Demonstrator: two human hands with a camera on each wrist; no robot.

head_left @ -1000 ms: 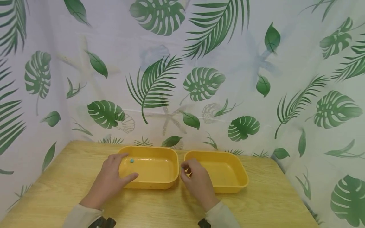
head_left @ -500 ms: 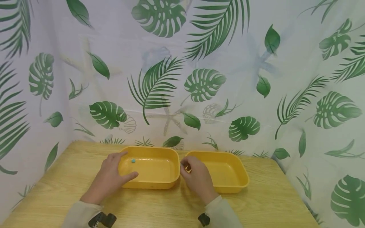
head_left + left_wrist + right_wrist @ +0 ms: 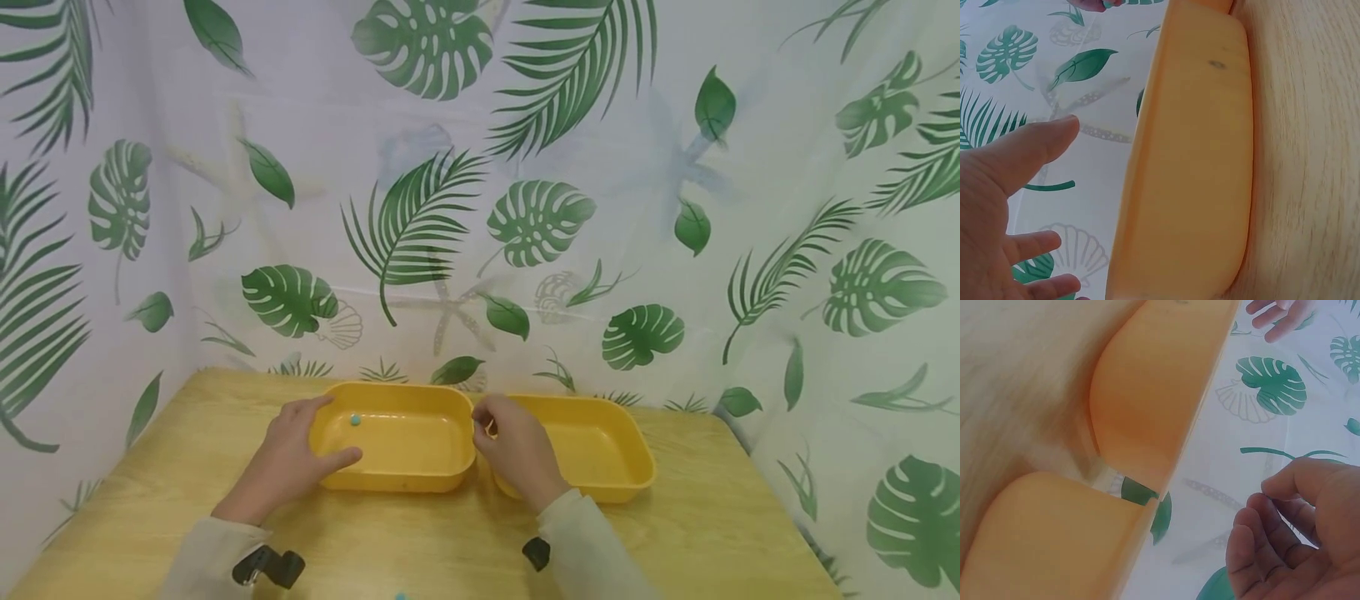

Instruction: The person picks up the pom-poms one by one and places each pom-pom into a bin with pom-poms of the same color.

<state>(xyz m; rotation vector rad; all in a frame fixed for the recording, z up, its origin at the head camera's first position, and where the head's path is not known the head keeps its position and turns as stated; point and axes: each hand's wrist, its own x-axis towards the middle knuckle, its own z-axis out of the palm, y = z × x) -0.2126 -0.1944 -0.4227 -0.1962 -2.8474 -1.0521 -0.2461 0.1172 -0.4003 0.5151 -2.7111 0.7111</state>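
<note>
Two yellow plastic trays stand side by side on the table. Inside the left tray (image 3: 408, 481), near its left end, lies a small teal ball (image 3: 356, 420). My left hand (image 3: 288, 458) is at that tray's left end, thumb and fingers spread wide and nothing in them. My right hand (image 3: 517, 446) is over the left end of the right tray (image 3: 607, 492), its fingertips right at the left tray's right rim. Thumb and index finger are pinched together there. In the left wrist view, a small teal ball (image 3: 1109, 3) shows at those fingertips; the right wrist view hides it.
Another small teal piece (image 3: 401, 596) sits at the bottom edge of the head view, on the wooden table (image 3: 420, 550). A white leaf-printed sheet (image 3: 480, 342) rises behind the table and along both sides. Dark straps (image 3: 268, 567) circle both wrists.
The head view has shifted slightly, and a teal piece now shows at its bottom edge. My right hand has come slightly nearer the left tray's rim. The left hand stays spread at the tray.
</note>
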